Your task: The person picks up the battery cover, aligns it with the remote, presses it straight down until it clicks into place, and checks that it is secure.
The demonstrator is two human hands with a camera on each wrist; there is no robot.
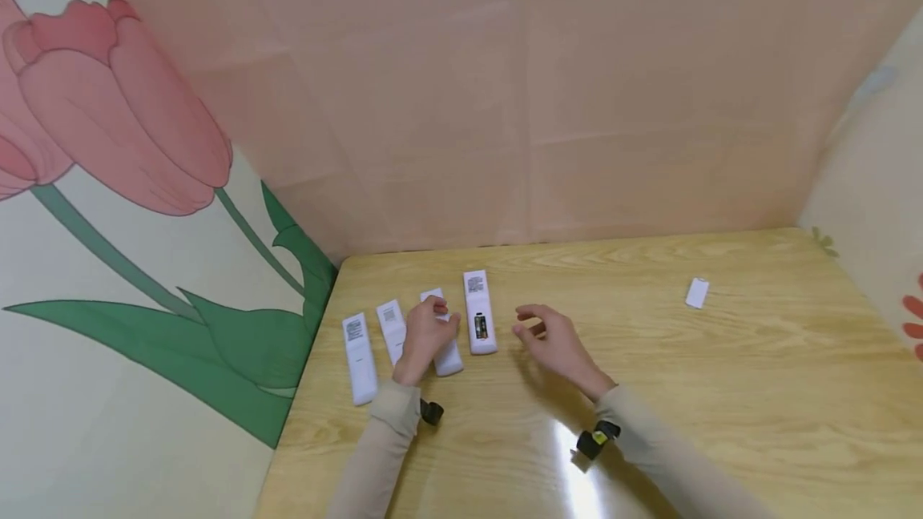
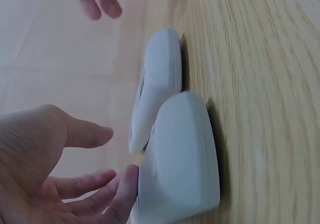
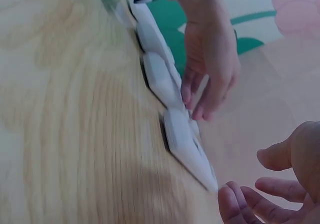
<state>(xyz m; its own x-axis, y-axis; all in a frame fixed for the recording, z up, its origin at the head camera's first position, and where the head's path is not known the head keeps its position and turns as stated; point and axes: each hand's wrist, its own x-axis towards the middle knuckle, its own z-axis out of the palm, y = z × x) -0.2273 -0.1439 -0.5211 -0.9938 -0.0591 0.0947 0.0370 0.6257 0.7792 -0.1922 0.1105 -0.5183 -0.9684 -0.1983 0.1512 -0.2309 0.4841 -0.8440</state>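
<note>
Several white remote controls lie face down in a row on the table. The rightmost remote control [image 1: 477,295] has its battery compartment uncovered, with dark batteries [image 1: 481,325] inside. My left hand [image 1: 427,332] is over the remote control [image 1: 449,359] just left of it, thumb and fingers apart. In the left wrist view, a fingertip [image 2: 131,176] of that hand is right at this remote's side. To the right of the uncovered remote, my right hand [image 1: 558,347] hovers with loosely bent fingers and nothing between them.
Two more remote controls lie farther left, one at the left end [image 1: 360,363] and another [image 1: 390,325] partly behind my left hand. A small white battery cover [image 1: 697,292] lies at the table's right. A pink backdrop [image 1: 526,102] rises behind the wooden table [image 1: 757,391].
</note>
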